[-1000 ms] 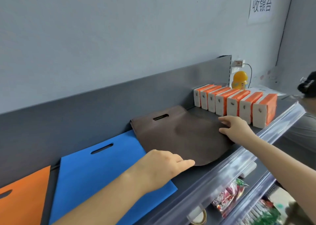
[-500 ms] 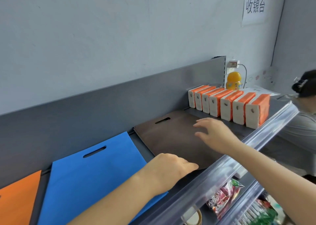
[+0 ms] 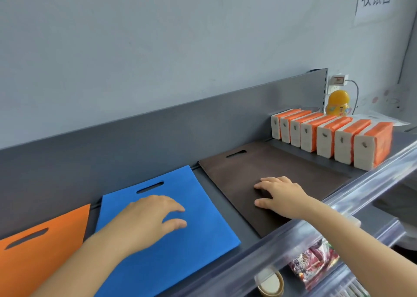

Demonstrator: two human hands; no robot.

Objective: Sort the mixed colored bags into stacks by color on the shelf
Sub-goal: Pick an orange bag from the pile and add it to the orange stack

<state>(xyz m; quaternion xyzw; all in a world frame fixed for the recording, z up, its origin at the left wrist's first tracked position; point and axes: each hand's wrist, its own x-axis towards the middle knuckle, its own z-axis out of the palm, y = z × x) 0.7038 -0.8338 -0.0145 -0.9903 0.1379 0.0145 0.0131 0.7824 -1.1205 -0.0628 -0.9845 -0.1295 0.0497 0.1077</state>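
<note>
A person is sorting bags on a grey shelf (image 3: 226,206), where three are lying flat side by side: an orange bag (image 3: 45,251) at far left, a blue bag (image 3: 198,247) in the middle, and a brown bag (image 3: 293,166) to the right, near a row of tissue packs (image 3: 327,139). The left hand (image 3: 149,217) is hovering over the blue bag with fingers loosely spread, gripping nothing; the right hand (image 3: 279,195) is lying flat on the brown bag. Each bag is pointing its handle slot toward the back wall, directly beneath its nearer hand.
</note>
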